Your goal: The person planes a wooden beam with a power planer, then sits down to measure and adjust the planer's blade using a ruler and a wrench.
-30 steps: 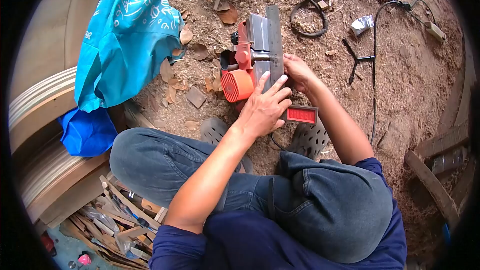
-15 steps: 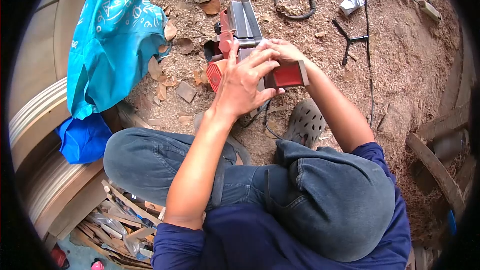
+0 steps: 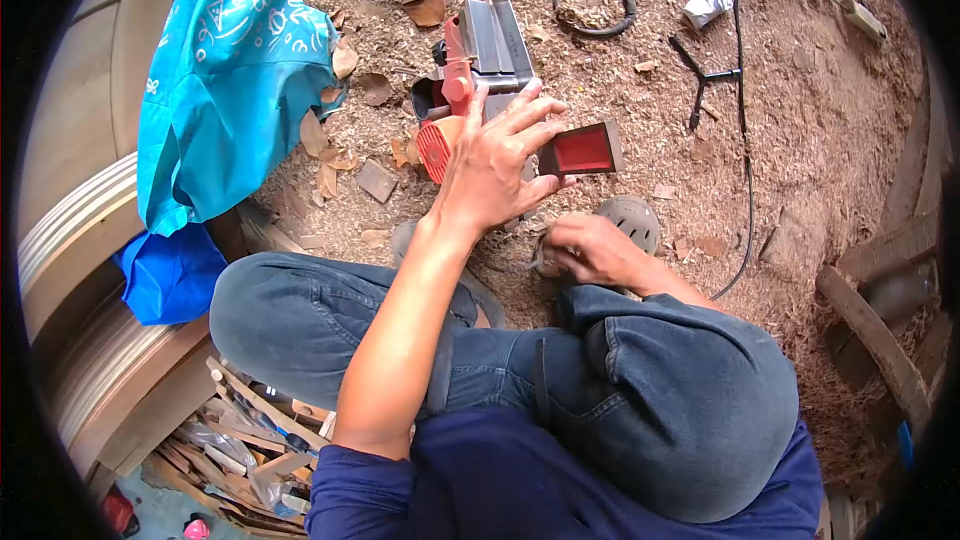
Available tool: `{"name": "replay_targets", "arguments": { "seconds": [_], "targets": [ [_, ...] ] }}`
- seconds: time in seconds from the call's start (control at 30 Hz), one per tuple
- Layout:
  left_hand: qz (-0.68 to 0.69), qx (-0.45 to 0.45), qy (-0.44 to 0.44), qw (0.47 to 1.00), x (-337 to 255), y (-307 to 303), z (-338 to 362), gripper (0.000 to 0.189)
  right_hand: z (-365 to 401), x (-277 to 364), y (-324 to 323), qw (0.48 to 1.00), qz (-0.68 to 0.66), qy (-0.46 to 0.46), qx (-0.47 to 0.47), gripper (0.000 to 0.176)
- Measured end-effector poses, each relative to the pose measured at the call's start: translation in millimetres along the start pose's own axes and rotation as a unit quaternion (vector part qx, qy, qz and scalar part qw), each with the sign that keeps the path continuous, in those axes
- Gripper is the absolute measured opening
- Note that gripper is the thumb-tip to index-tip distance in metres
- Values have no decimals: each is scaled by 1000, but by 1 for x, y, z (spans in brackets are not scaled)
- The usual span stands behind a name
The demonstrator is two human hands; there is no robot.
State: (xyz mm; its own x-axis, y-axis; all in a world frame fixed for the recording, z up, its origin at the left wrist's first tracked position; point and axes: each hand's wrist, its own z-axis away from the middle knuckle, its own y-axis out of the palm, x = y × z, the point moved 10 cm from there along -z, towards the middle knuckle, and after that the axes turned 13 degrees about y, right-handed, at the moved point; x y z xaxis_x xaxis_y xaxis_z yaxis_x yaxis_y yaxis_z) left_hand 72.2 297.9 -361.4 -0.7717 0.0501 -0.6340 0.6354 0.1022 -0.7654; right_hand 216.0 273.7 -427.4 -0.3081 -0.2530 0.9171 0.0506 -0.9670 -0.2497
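Observation:
A red and grey power tool that looks like an electric planer (image 3: pixel 457 85) lies on the ground, with a long metal fence (image 3: pixel 505 15) along one side. My left hand (image 3: pixel 490 155) lies across its near part, fingers stretched and spread, thumb apart. Just right of the fingertips, a dark metal piece with a red inner face (image 3: pixel 582 149) sticks out. My right hand (image 3: pixel 592 248) is lower, between my knee and my shoe (image 3: pixel 632 218), with its fingers curled. A small greyish thing shows at its fingertips, too blurred to name; a thin cord runs close by.
Wood shavings and dry leaves (image 3: pixel 425 8) cover the ground. A black cable (image 3: pixel 746 170) runs down the right side, past a three-armed black tool (image 3: pixel 697 82) and crumpled foil (image 3: pixel 708 6). A turquoise cloth (image 3: pixel 225 90) hangs over stacked wood at left. Offcuts (image 3: pixel 880 340) lie at right.
My right hand has left the tool and come down toward my knee, beside the shoe. The left hand stays on the tool. The black cable at right has shifted at its lower end.

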Motion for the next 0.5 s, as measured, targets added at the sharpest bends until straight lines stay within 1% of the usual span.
{"name": "replay_targets", "arguments": {
  "seconds": [0.03,0.07,0.13,0.17,0.23,0.27,0.3,0.37,0.4,0.47,0.5],
  "targets": [
    [2,7,-5,1000,0,2,0,52,5,1,16,998,4,-18,67,14],
    [3,13,-9,1000,0,4,0,53,5,-5,18,998,5,-18,64,14],
    [-7,26,-4,1000,-2,5,-1,53,0,-4,32,988,62,-91,105,17],
    [-13,40,-5,999,-4,7,2,54,-4,-4,36,988,61,-94,106,17],
    [-19,37,-5,999,-7,9,5,53,-8,10,38,981,75,-166,73,19],
    [-17,46,-8,999,-7,10,7,54,-9,13,44,973,104,-189,84,15],
    [-14,55,-11,998,-8,12,8,54,-11,4,53,973,104,-191,81,15],
    [-12,53,-9,998,-14,14,8,56,-20,-24,62,968,218,-125,-22,21],
    [-6,55,-3,998,-16,15,7,57,-19,-27,65,967,219,-126,-26,21],
    [5,54,6,999,-23,16,5,59,-23,-46,60,967,245,-24,-71,30],
    [1,55,7,998,-24,17,5,59,-24,-52,56,964,253,13,-87,31]
  ]
}}
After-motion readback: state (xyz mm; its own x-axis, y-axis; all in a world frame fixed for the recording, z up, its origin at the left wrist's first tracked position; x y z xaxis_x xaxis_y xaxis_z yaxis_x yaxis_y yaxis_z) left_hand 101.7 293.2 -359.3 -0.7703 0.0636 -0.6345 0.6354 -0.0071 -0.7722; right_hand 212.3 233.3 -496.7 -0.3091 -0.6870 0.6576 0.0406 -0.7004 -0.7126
